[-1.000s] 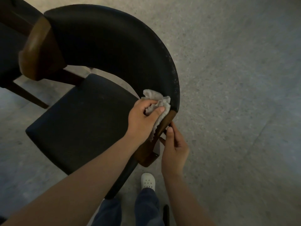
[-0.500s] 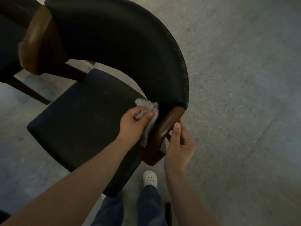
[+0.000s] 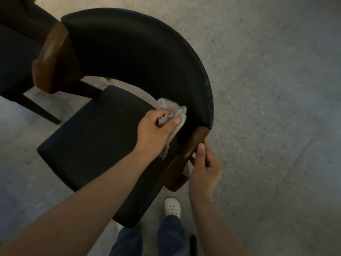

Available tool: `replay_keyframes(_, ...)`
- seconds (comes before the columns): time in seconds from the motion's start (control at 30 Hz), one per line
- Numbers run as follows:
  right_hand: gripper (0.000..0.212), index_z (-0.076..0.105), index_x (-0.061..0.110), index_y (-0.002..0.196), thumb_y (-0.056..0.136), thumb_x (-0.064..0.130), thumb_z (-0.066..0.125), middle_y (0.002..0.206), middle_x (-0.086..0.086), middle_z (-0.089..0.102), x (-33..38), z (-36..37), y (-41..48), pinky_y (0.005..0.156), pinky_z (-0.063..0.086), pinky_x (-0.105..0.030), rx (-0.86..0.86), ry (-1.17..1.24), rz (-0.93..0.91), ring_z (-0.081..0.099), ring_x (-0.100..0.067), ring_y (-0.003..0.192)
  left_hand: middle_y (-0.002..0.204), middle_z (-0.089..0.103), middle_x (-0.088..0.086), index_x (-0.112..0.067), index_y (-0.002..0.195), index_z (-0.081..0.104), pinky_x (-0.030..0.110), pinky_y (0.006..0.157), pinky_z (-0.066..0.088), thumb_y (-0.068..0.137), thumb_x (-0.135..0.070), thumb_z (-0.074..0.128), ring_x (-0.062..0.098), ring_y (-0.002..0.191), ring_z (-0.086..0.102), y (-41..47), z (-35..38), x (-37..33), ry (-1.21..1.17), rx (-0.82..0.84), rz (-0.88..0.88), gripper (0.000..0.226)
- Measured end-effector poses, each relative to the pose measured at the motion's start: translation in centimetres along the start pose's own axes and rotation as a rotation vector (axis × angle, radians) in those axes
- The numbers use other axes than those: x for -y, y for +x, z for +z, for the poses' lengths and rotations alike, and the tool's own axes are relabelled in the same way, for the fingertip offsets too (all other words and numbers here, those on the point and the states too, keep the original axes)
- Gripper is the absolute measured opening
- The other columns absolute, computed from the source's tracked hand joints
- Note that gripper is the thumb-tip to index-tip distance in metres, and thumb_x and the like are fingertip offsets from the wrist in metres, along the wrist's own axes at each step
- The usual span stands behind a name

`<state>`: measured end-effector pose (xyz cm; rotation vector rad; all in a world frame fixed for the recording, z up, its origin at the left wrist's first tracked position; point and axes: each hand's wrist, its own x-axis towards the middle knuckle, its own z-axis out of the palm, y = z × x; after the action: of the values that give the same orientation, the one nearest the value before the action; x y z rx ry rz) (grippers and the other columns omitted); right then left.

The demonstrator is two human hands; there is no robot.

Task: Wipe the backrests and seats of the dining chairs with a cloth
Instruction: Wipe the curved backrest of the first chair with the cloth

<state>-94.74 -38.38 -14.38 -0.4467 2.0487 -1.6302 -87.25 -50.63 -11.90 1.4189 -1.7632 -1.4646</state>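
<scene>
A dining chair stands below me with a curved black padded backrest (image 3: 140, 58) and a black seat (image 3: 96, 143). My left hand (image 3: 155, 132) holds a crumpled grey cloth (image 3: 173, 115) pressed against the inner face of the backrest near its right end. My right hand (image 3: 204, 170) grips the brown wooden arm end (image 3: 184, 157) of the chair from outside, thumb on the wood.
A second dark chair (image 3: 14, 58) with wooden legs stands at the far left, close to the first chair's other wooden arm end (image 3: 51, 58). Grey speckled floor (image 3: 276, 108) spreads to the right. My white shoe (image 3: 172, 206) and blue trouser legs are below the chair.
My left hand with the cloth has slid down from the backrest's right tip onto its inner face. My right hand has kept hold of the wooden arm end.
</scene>
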Motion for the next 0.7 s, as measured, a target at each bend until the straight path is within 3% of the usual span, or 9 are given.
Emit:
replay_keyframes(0.13,0.031,0.063,0.025,0.127,0.098,0.024,0.052,0.101,0.017,0.072,-0.2,-0.8,0.7,0.080,0.056,-0.022,0.026,0.028,0.082,0.068,-0.003,0.096,0.101,0.056,-0.015,-0.046,0.089,0.054,0.007,0.075,0.045,0.085,-0.038,0.068,-0.008,0.091,0.055,1.2,1.0,-3.5,0.003,-0.018,0.152,0.018)
replay_keyframes(0.3,0.034,0.060,0.020,0.130,0.096,0.020,0.055,0.102,0.017,0.072,0.0,-0.7,1.0,0.078,0.056,-0.021,0.036,0.052,0.115,0.069,-0.007,0.096,0.104,0.048,-0.019,-0.037,0.096,0.060,-0.002,0.082,0.035,0.081,-0.035,0.075,-0.017,0.096,0.045,2.8,2.6,-5.5,0.017,0.030,0.272,0.021)
replay_keyframes(0.43,0.034,0.060,0.017,0.130,0.097,0.017,0.054,0.101,0.023,0.071,-0.3,-1.0,1.1,0.077,0.056,-0.019,0.040,0.044,0.096,0.069,-0.003,0.095,0.103,0.042,-0.016,-0.029,0.106,0.069,0.009,0.085,0.040,0.077,-0.035,0.078,-0.003,0.097,0.044,2.6,4.6,-5.0,0.167,0.040,0.342,0.031)
replay_keyframes(0.5,0.033,0.061,0.015,0.129,0.097,0.017,0.055,0.102,0.022,0.071,-0.4,-1.0,1.1,0.076,0.056,-0.019,0.030,0.036,0.081,0.069,-0.005,0.094,0.108,0.044,-0.010,-0.027,0.107,0.069,0.015,0.086,0.044,0.078,-0.035,0.078,0.003,0.100,0.046,2.4,5.2,-4.5,0.188,0.004,0.337,0.032)
replay_keyframes(0.57,0.033,0.061,0.015,0.129,0.097,0.017,0.055,0.103,0.021,0.071,-0.4,-1.0,1.1,0.078,0.057,-0.021,0.026,0.027,0.078,0.069,-0.005,0.095,0.109,0.047,-0.010,-0.029,0.100,0.066,0.009,0.083,0.044,0.079,-0.035,0.076,0.001,0.099,0.049,2.2,5.5,-4.2,0.105,-0.051,0.296,0.024)
replay_keyframes(0.63,0.033,0.061,0.016,0.129,0.096,0.018,0.056,0.105,0.022,0.070,-0.6,-1.0,1.2,0.081,0.057,-0.025,0.027,0.003,0.083,0.069,-0.004,0.097,0.107,0.053,-0.009,-0.030,0.089,0.062,0.003,0.078,0.041,0.081,-0.036,0.074,-0.003,0.095,0.053,2.0,5.5,-4.0,-0.038,-0.110,0.177,0.016)
replay_keyframes(0.7,0.034,0.061,0.018,0.129,0.095,0.021,0.057,0.104,0.022,0.070,-0.7,-1.1,1.2,0.083,0.058,-0.030,0.019,-0.015,0.098,0.068,-0.004,0.096,0.098,0.063,-0.004,-0.025,0.083,0.063,0.008,0.074,0.045,0.081,-0.037,0.073,0.000,0.086,0.059,2.3,5.0,-3.6,-0.129,-0.122,0.029,0.016)
